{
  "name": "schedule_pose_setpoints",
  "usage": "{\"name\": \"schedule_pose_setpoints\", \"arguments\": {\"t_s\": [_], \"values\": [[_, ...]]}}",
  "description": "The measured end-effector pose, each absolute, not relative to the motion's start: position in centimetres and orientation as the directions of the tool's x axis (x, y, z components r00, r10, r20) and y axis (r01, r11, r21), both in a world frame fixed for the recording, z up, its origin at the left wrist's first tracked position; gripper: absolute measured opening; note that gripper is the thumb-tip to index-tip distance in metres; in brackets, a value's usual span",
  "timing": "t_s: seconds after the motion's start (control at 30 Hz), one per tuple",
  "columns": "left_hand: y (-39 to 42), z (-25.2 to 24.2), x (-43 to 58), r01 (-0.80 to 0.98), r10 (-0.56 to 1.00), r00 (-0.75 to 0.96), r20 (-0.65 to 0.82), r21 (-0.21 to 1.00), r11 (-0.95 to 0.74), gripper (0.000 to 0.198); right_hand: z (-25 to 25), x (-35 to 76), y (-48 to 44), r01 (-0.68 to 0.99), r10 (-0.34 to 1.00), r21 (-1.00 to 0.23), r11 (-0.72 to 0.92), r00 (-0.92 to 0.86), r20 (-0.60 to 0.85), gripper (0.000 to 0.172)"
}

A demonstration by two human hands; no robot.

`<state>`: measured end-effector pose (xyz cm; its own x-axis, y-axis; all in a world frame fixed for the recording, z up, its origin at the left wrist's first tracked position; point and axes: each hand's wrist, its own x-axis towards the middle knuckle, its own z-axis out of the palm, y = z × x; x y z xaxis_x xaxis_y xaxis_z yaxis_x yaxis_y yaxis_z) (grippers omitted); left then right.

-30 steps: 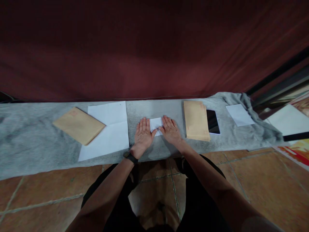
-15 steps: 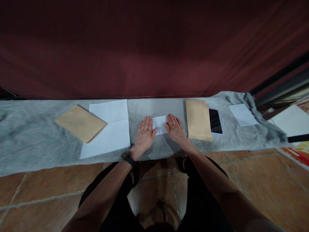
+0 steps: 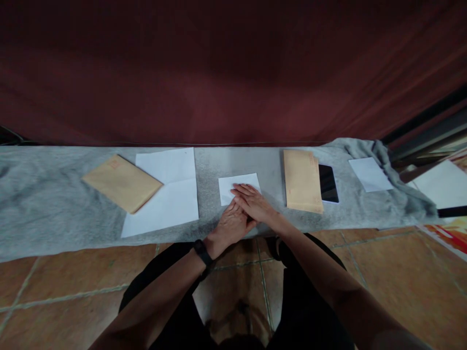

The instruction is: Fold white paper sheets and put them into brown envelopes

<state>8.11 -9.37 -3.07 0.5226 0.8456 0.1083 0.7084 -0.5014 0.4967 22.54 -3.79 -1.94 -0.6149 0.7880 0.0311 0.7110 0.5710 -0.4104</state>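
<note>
A small folded sheet of white paper (image 3: 226, 186) lies on the grey cloth in front of me. My right hand (image 3: 254, 203) rests flat across its lower right part, fingers stretched out and pointing left. Partly beneath it is my left hand (image 3: 233, 224), also laid out flat, its fingertips at the paper's lower edge and covered by the right fingers. Neither hand grips anything. On my left wrist is a black watch (image 3: 203, 253).
Brown envelopes (image 3: 122, 183) lie at left over a large creased white sheet (image 3: 171, 204). More brown envelopes (image 3: 302, 180) overlap a dark-screened phone (image 3: 329, 183) at right. Beyond sits another white paper (image 3: 370, 174). The grey cloth (image 3: 47, 204) covers a narrow bench against a dark red curtain (image 3: 219, 97).
My hands have come together from the two sides of the folded paper. The right now overlaps the left at the paper's lower part, and more of the paper's left side shows.
</note>
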Motion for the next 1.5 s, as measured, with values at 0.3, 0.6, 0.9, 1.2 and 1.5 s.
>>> {"name": "schedule_pose_setpoints", "arguments": {"t_s": [0.3,0.6,0.9,1.2,1.5], "values": [[-9.4,-1.9,7.6,0.726,0.805,0.581,0.124,0.369,-0.581,0.058,-2.5,22.7,-2.0,0.793,0.863,-0.382,0.475,-0.504,0.029,0.055],[-9.1,-2.6,6.7,0.858,0.903,0.399,0.161,0.283,-0.429,0.061,-3.2,22.4,-2.4,0.843,0.887,-0.282,0.459,-0.454,0.085,0.055],[-7.1,-3.4,6.1,0.916,0.943,0.311,0.118,0.228,-0.331,0.061,-4.3,22.3,-3.4,0.885,0.923,-0.263,0.384,-0.361,0.134,0.059],[-5.7,-3.0,4.9,0.961,0.977,0.201,0.072,0.178,-0.21,0.069,-4.6,23.4,-3.6,0.906,0.936,-0.246,0.343,-0.306,0.175,0.065],[-5.3,-2.5,4.7,0.979,0.988,0.145,0.056,0.138,-0.152,0.076,-4.5,24.2,-3.9,0.93,0.948,-0.218,0.297,-0.26,0.183,0.069]]}}
